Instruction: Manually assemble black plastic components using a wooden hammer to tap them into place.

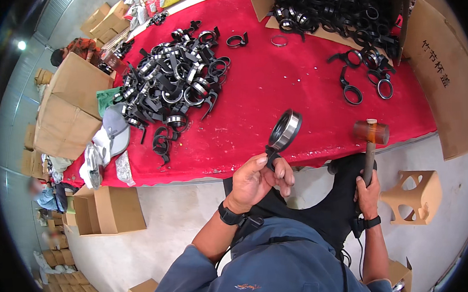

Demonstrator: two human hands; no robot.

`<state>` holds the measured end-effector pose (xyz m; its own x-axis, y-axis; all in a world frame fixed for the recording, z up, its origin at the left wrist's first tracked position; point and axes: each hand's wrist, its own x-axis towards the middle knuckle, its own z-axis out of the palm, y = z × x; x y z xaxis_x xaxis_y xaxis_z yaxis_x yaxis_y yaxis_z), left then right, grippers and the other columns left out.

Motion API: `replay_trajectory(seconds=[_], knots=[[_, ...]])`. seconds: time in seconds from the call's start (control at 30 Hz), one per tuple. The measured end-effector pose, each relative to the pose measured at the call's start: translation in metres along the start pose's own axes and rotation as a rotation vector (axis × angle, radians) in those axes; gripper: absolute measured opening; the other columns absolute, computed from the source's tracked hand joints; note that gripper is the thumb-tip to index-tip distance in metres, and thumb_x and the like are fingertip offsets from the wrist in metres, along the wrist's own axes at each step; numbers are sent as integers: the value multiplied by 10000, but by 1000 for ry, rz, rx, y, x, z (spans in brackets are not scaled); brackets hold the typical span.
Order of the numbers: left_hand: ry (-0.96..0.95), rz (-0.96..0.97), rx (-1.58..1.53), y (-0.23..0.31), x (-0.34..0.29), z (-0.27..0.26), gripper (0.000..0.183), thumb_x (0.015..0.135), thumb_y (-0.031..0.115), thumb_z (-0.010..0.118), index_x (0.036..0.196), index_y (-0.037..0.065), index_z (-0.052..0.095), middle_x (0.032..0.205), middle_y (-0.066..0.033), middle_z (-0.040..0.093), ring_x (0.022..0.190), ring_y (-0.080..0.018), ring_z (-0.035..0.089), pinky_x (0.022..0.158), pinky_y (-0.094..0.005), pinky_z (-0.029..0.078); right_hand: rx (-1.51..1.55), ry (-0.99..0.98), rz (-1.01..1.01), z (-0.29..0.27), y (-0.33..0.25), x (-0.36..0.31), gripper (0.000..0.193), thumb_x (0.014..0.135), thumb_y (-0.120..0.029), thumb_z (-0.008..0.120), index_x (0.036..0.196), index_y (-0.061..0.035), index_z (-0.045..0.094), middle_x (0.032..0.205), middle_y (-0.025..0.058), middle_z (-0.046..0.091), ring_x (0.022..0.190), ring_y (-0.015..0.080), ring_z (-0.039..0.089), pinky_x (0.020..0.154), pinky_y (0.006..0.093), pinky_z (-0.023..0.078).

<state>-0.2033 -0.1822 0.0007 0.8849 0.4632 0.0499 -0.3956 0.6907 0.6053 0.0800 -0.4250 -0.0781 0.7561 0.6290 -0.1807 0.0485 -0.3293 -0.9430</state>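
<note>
My left hand pinches the short stem of a black plastic ring with a silver metal band, raised above the front edge of the red-covered table. The ring is tilted, so its opening shows. My right hand is wrapped around the handle of a mallet, whose brown cylindrical head is up near the table edge. To the left on the table is a large heap of similar banded black rings. Several more rings with stems lie at the right, and a loose silver band lies farther back.
An open cardboard box at the far right spills black rings. A cap and plastic bags lie at the table's left edge. On the floor are an open carton at left and a brown stool with cutouts at right. Another person is far left.
</note>
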Motion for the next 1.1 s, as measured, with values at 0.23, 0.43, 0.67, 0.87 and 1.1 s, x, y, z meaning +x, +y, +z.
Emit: replay_trajectory(seconds=[0.23,0.43,0.67,0.87,1.1], knots=[[-83,34,118,7,1,12,520,1069,471,498,951,-15,638,1027,-296,710,806,-348,734,767,-424,621,16,-7,-20,5,-4,0,174,1003,-90,655,1144,-26,575,697,21,546,455,115,522,422,288,421],[-107,35,172,11,-4,18,580,1016,525,515,874,-19,657,854,-295,673,677,-318,659,654,-408,576,19,-5,-11,-3,4,-3,183,1009,-98,654,1159,-28,575,692,15,537,457,111,521,423,287,420],[-111,96,760,-1,7,31,542,937,520,589,889,-18,643,873,-166,685,757,-279,625,698,-391,486,366,-175,175,9,-62,-30,391,1006,-238,750,1265,-37,537,773,37,591,537,107,561,438,259,430],[-236,361,1548,-31,11,47,463,744,88,802,1168,-31,661,1179,-183,689,965,-387,691,845,-466,579,842,-569,95,24,-140,-56,532,959,-228,825,1323,-35,488,1064,163,724,658,128,648,454,235,469],[-279,523,1877,-17,22,55,503,667,-28,725,1163,26,661,1324,-167,697,1078,-403,716,907,-484,606,870,-620,70,20,-116,-60,589,907,-230,881,1297,-30,488,992,165,701,664,162,657,450,251,470]])
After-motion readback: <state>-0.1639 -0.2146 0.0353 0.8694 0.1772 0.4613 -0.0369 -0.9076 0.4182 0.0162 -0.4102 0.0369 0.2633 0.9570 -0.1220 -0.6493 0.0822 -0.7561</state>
